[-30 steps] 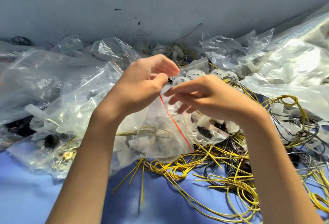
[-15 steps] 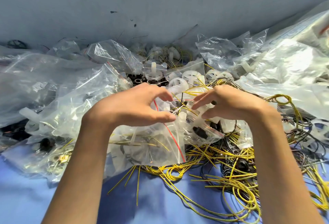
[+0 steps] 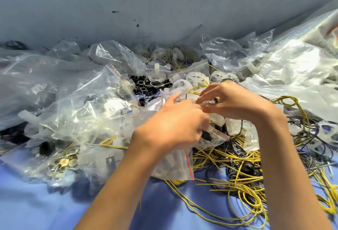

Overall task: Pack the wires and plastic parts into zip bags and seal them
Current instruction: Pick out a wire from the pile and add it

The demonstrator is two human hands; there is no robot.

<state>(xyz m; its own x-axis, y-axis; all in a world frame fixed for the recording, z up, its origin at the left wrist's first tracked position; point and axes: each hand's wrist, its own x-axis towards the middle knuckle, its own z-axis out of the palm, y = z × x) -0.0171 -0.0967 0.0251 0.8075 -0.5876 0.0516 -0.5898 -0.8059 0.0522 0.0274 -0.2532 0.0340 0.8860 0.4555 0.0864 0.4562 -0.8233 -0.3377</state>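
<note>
Zip bag (image 3: 172,167) in left fingers (image 3: 199,120), right fingers (image 3: 212,91) just above it.

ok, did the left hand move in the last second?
Yes. The left hand came down toward the wearer and rightward: its fingers were level with the white spoked wheel, now the hand sits below it.

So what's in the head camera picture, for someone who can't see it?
A left hand and right hand hold a small clear zip bag over a heap of other bags, yellow wires and white plastic parts on a blue table.
</note>
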